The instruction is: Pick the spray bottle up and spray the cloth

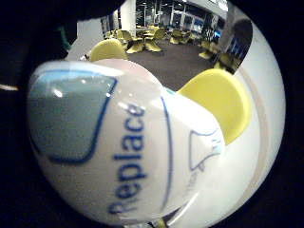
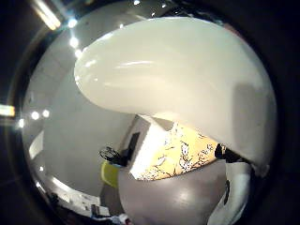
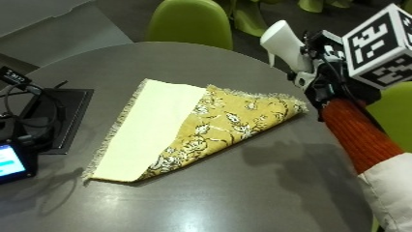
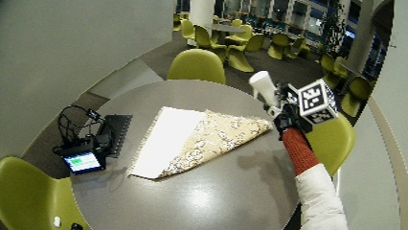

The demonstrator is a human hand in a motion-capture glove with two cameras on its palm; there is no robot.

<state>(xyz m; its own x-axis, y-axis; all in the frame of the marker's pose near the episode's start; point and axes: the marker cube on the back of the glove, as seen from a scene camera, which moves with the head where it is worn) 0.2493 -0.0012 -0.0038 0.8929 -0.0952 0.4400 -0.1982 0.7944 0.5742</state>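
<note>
My gloved right hand (image 3: 320, 83) holds a white spray bottle (image 3: 284, 40) in the air, over the table's right edge; the bottle's top leans towards the table's middle. The wide outside view shows the same hand (image 4: 286, 118) and bottle (image 4: 262, 86). The bottle's body (image 1: 123, 142), printed with blue lettering, fills the little finger side palm view, and its white curve (image 2: 187, 79) fills the thumb side view. A yellow flowered cloth (image 3: 225, 123) lies flat on the round grey table (image 3: 270, 193), its left part folded over to show the cream underside (image 3: 151, 128). Below the bottle, the cloth (image 2: 178, 154) shows again.
A black box with cables (image 3: 56, 121) and a small lit screen (image 3: 9, 163) sit at the table's left edge. One green chair (image 3: 190, 21) stands behind the table and another (image 3: 394, 116) beside my arm. More chairs fill the room behind.
</note>
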